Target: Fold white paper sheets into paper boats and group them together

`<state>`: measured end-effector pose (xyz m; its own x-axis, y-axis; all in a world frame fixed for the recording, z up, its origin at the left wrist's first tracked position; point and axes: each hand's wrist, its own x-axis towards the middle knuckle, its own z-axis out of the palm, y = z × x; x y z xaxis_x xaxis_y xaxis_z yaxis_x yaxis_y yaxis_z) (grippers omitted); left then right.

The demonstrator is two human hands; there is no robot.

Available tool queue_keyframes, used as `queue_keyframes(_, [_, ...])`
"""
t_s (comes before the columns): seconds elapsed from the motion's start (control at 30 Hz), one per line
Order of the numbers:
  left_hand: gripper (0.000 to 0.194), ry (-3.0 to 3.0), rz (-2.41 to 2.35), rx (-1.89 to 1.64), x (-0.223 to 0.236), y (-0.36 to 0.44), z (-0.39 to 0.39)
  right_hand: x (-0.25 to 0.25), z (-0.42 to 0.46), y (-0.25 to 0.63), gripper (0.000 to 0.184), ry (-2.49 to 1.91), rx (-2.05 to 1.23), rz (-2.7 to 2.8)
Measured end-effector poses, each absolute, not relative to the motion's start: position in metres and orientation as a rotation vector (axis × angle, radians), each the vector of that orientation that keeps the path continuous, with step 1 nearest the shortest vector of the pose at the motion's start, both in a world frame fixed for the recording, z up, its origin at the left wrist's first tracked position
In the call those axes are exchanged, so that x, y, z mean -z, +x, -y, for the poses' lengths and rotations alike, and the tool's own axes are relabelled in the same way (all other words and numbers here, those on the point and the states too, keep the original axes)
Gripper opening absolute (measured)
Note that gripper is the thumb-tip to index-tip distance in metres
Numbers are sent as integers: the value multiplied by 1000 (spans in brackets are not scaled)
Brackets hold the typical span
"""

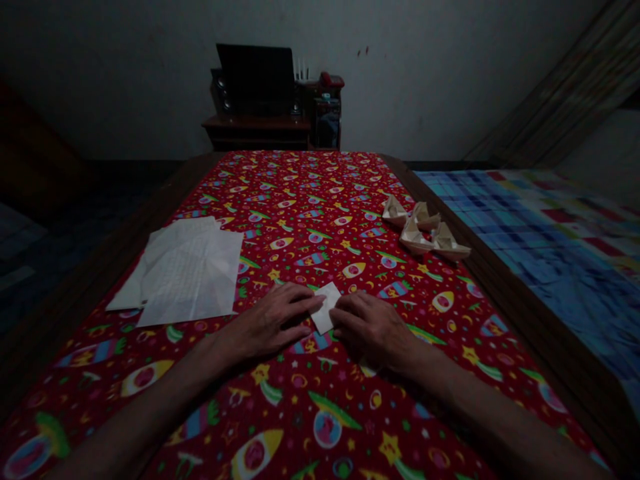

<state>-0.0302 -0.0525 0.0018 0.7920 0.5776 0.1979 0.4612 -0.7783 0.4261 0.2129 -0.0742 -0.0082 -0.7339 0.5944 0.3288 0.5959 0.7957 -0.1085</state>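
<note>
A small folded piece of white paper [326, 308] lies on the red patterned cloth, turned so that one corner points away from me. My left hand [277, 317] holds its left side, fingertips on the paper and the thumb lower down. At the right edge, my right hand [373, 327] has its fingers curled and closed on the paper. Several folded paper boats [417, 241] stand close together at the far right of the cloth. To the left of my hands is a loose pile of white paper sheets [193, 277].
The red cloth [320, 373] with rockets and stars covers a dark wooden surface [530, 333]. Beyond its far end stand a desk [260, 130] with a black monitor [257, 77], speakers and a red telephone [331, 81]. A blue checked, patchwork cover [510, 213] lies to the right.
</note>
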Motion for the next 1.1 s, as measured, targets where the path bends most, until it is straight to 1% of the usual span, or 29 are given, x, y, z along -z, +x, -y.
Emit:
queue_keyframes(0.1, [61, 2627, -812, -450, 0, -32, 51, 5, 77, 210, 20, -906, 73, 2711])
queue_keyframes(0.17, [61, 2665, -818, -422, -1, -31, 52, 1, 80, 209, 20, -913, 95, 2766])
queue_keyframes(0.23, [56, 2711, -825, -414, -3, -29, 53, -1, 84, 207, 22, -913, 137, 2799])
queue_keyframes(0.37, [39, 2775, -854, -437, -5, -25, 52, 3, 86, 207, 25, -906, 230, 2754])
queue_keyframes(0.47, [33, 2796, -852, -437, -4, -24, 50, 10, 85, 206, 21, -961, 198, 2625])
queue_keyframes(0.6, [23, 2829, -845, -426, 0, -23, 47, 13, 86, 204, 20, -1044, 105, 2511])
queue_keyframes(0.77, [20, 2744, -828, -596, 7, -18, 42, 16, 87, 204, 18, -1176, 67, 2459])
queue_keyframes(0.93, [16, 2432, -983, -781, 9, -11, 38, 20, 82, 204, 25, -1361, -113, 2321])
queue_keyframes(1.1, [14, 2244, -1162, -786, 9, -9, 36, 17, 78, 203, 25, -1425, -113, 2295])
